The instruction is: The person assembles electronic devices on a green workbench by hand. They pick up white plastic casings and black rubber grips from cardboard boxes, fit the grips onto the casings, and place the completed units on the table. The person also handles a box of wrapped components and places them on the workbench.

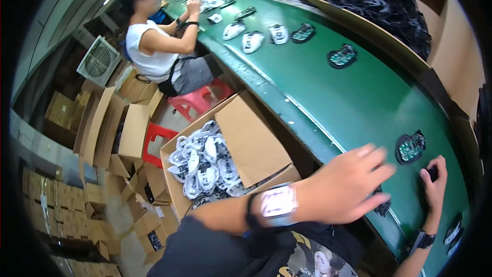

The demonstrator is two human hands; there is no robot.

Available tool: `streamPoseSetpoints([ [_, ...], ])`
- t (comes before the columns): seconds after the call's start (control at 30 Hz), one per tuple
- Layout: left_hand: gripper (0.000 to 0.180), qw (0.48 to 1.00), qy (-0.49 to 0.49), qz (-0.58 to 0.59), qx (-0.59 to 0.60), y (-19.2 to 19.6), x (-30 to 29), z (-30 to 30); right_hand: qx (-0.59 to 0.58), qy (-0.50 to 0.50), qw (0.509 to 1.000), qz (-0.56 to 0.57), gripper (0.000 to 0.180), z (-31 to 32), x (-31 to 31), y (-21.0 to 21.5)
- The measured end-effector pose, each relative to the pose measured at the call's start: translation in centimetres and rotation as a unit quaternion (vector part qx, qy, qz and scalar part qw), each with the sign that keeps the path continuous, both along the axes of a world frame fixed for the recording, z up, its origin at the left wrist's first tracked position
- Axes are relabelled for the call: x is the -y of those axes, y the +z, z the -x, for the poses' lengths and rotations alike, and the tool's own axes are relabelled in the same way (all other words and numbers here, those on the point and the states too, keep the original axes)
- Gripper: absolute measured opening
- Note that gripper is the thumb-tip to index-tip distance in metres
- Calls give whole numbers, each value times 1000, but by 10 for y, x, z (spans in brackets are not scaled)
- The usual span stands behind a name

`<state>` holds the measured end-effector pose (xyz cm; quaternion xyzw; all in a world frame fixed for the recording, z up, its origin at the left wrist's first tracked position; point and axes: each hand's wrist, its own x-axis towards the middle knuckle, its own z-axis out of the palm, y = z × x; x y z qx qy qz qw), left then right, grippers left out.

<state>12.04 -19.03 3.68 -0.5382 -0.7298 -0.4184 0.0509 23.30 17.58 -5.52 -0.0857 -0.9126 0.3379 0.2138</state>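
Observation:
My left hand (346, 187) reaches across above the near edge of the green work surface (318, 100). Its fingers are apart and slightly blurred. A dark part (382, 204) shows partly behind its thumb; I cannot make out its kind, and it does not appear gripped. Farther right, my right hand (436, 187) closes its thumb and fingers around a small black piece (433, 173), mostly hidden. Just beyond both hands lies a black mouse-shaped base with a green circuit board (410, 147). Another such base (342, 56) rests farther up the surface.
White mouse-shaped shells (252, 42) lie farther along. A cardboard box of white shells (192, 166) stands at my left. Behind the surface, a large carton holds black cables (374, 7). A seated person (161, 46) works at the far left. A black-and-white part (453, 232) lies right.

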Motion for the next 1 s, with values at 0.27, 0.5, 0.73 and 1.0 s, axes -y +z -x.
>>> streamPoseSetpoints([
  [0.27,45,723,612,297,122,-137,364,51,18,-37,996,79,19,5,-13,-13],
  [0.5,61,710,606,348,86,-200,344,70,8,-30,997,64,22,-7,-41,-10],
  [0.73,58,724,615,288,121,-216,363,81,10,-8,989,149,28,-5,-30,-11],
  [1.0,50,777,602,175,52,-194,351,68,11,58,994,92,31,-5,-13,14],
])
